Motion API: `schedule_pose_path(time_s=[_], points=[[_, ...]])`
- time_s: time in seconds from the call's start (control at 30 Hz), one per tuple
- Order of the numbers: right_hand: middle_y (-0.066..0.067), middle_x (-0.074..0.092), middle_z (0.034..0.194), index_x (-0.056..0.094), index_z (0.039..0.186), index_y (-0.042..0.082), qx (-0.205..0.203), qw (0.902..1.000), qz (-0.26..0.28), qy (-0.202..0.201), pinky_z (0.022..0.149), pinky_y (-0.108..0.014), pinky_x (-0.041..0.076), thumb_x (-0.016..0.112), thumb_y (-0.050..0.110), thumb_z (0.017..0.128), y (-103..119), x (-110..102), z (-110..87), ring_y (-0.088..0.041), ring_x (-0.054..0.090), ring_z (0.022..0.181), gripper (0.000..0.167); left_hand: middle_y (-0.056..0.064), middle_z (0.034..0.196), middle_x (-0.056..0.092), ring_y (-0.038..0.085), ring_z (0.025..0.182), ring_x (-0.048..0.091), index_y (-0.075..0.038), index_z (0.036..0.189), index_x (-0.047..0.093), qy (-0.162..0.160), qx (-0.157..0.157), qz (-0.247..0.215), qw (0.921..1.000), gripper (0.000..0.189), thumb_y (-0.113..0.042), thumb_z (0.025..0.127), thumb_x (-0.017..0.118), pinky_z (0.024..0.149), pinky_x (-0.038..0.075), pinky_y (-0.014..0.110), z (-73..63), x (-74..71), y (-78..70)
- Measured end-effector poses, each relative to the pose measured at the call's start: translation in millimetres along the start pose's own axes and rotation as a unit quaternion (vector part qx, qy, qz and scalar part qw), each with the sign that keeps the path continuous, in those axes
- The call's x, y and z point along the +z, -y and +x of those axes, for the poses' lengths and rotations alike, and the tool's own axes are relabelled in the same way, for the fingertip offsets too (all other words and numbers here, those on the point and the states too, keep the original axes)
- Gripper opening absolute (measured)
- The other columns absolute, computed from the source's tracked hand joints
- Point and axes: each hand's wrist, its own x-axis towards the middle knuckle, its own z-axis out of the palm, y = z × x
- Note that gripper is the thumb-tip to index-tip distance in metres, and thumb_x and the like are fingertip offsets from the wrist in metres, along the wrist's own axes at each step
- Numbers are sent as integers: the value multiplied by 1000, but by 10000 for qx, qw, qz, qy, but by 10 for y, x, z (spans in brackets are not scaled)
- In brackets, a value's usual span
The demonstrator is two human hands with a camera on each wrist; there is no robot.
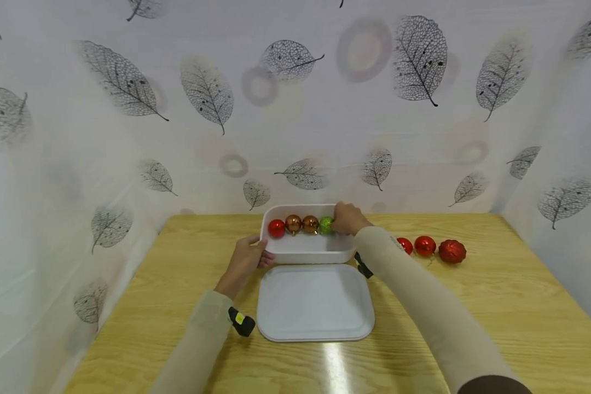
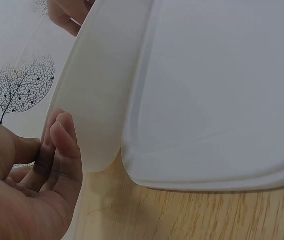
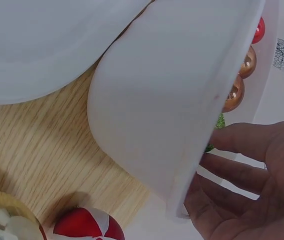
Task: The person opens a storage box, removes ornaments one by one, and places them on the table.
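A white open box [image 1: 305, 258] stands near the back of the table. Inside, from left to right, sit a red Christmas bauble [image 1: 276, 228], two copper baubles [image 1: 293, 223] and a green glittery bauble [image 1: 326, 225]. My left hand [image 1: 245, 256] pinches the box's rim at its front left corner, thumb against curled fingers in the left wrist view. At the right end, my right hand [image 1: 348, 218] reaches over the rim and its fingertips hold the green bauble, which the hand and box wall partly hide in the right wrist view.
A white lid [image 1: 315, 303] lies flat in front of the box. To the right are several red baubles [image 1: 425, 245], partly behind the right sleeve. The right wrist view also shows a red-and-white ball [image 3: 88, 224] and a gold faceted ball [image 3: 9, 217]. Leaf-patterned cloth surrounds the table.
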Motion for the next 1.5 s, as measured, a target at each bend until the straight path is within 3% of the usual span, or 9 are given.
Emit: schedule_pose_path(time_s=[0.5,0.67,0.8,0.97,1.2,1.5], points=[[-23,65,104,58,113,-7,-115,9984,-544,-60,69,-37,55,63,3,92,-2,12,6,-31,62,81,24,15,82,70,14,66,66,10,146,43,12,14,4,10000,44,-14,109,47,61,58,23,-3,14,-10],[-24,65,106,59,116,-8,-207,9971,-734,-4,61,-33,53,63,2,90,22,-4,-26,-28,62,76,28,15,82,70,14,66,67,10,147,42,22,31,-18,10000,45,-14,109,47,61,58,23,8,16,-4],[-22,65,102,60,110,-5,-180,9974,-675,149,56,-29,51,62,-1,88,44,-17,-50,-26,62,72,22,15,82,70,14,65,67,11,146,42,9,79,-21,10000,45,-14,109,47,60,58,23,1,13,-5],[-16,63,92,58,93,0,-164,9985,-466,235,59,-30,52,65,-7,80,41,8,-69,-26,60,75,17,15,83,70,15,66,67,10,146,43,-2,41,40,10000,45,-15,109,48,62,58,24,-2,15,-10],[-10,58,75,52,74,4,-635,9967,-502,-39,58,-31,49,70,-8,69,-38,95,-43,-25,55,69,22,16,83,70,16,67,67,9,146,43,-33,-38,75,10000,45,-15,109,47,62,58,24,0,25,-19],[-10,60,75,57,80,1,-590,9973,-368,236,56,-28,47,73,-6,79,-43,122,-32,-20,55,65,18,15,82,71,15,66,67,10,147,42,-83,-44,89,9999,46,-15,109,48,62,58,24,-3,27,-23]])
